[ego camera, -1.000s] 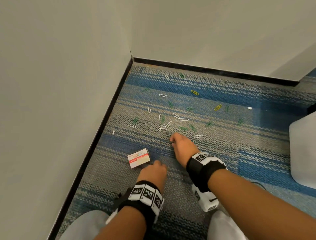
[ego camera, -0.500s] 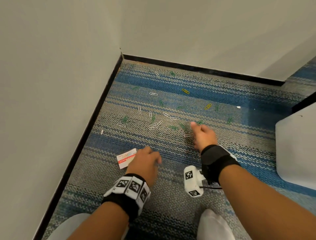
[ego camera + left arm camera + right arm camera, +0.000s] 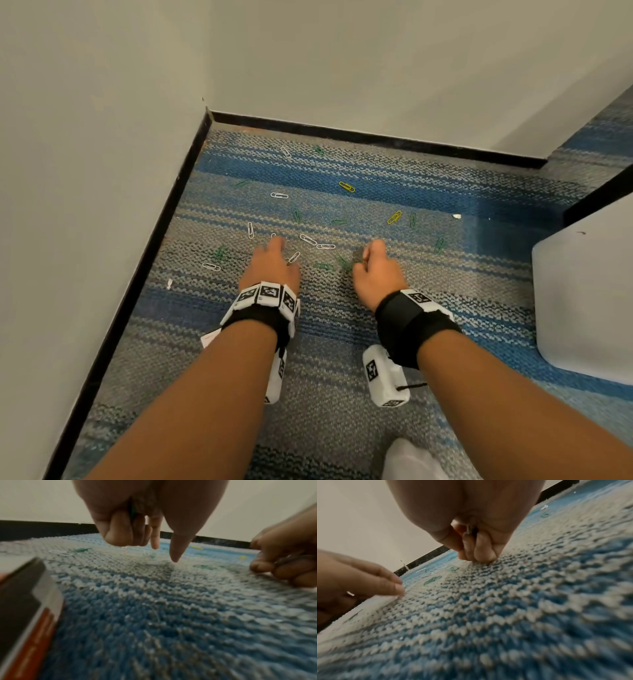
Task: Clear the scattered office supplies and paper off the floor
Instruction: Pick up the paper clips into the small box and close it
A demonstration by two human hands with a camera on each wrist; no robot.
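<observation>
The head camera is looking down from above; both wrist cameras are skimming low across the same carpet (image 3: 342, 342), each catching the opposite hand.

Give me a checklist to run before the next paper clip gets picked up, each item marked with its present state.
1. Left hand already holds clips: ok, something green sits in its curled fingers in the left wrist view.
2. Right hand holds clips: ok, its fingers are curled round something metallic.
3. Left index finger is free to pick: ok, extended toward the carpet.
4. A clip lies within reach: ok, a white clip lies beside the left hand.
5. Clip box is near for unloading: ok, just behind the left wrist.
6. Box is open: cannot tell.
</observation>
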